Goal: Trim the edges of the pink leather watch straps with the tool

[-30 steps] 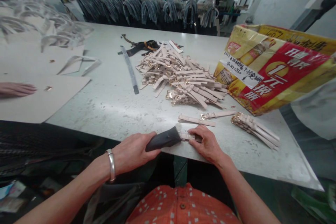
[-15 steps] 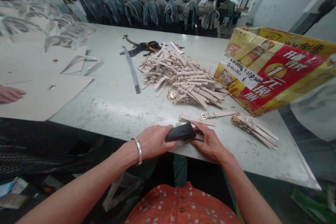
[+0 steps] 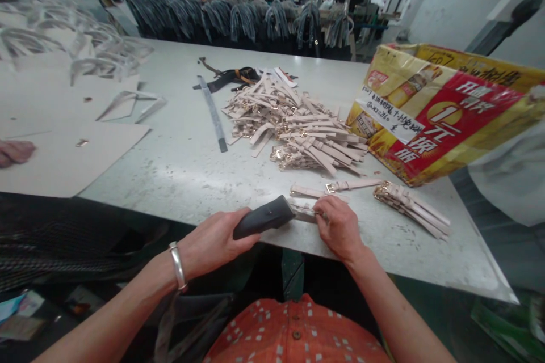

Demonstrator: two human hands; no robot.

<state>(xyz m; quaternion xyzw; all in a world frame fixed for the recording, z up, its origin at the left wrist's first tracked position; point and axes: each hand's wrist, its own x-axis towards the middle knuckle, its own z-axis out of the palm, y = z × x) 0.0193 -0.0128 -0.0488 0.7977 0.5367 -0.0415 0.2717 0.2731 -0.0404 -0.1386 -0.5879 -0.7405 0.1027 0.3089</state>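
Observation:
My left hand (image 3: 215,243), a bangle on its wrist, is closed around a smooth black piece (image 3: 264,219) with a small dot on its upper side. A narrow pale, partly shiny piece (image 3: 303,213) reaches from the black piece's right end to my right hand (image 3: 338,227). The fingers of that hand are pinched on the pale piece's far end; its exact kind is unclear. Just beyond my hands lie a beige buckle strap (image 3: 307,191) and another beige buckle strap (image 3: 355,185). To the right rests a stacked bundle of beige buckle straps (image 3: 411,210).
A large heap of beige buckle straps (image 3: 293,119) covers the table's middle. A yellow and red carton (image 3: 443,119) stands at right. Left of the heap lie a long grey strip (image 3: 212,113) and dark straps (image 3: 234,76). Another person's hand (image 3: 17,152) rests on pale sheets (image 3: 85,164).
My left hand has moved left with the black piece, showing more of it. The pale piece between my hands is now visible. My right hand's fingers have closed into a pinch.

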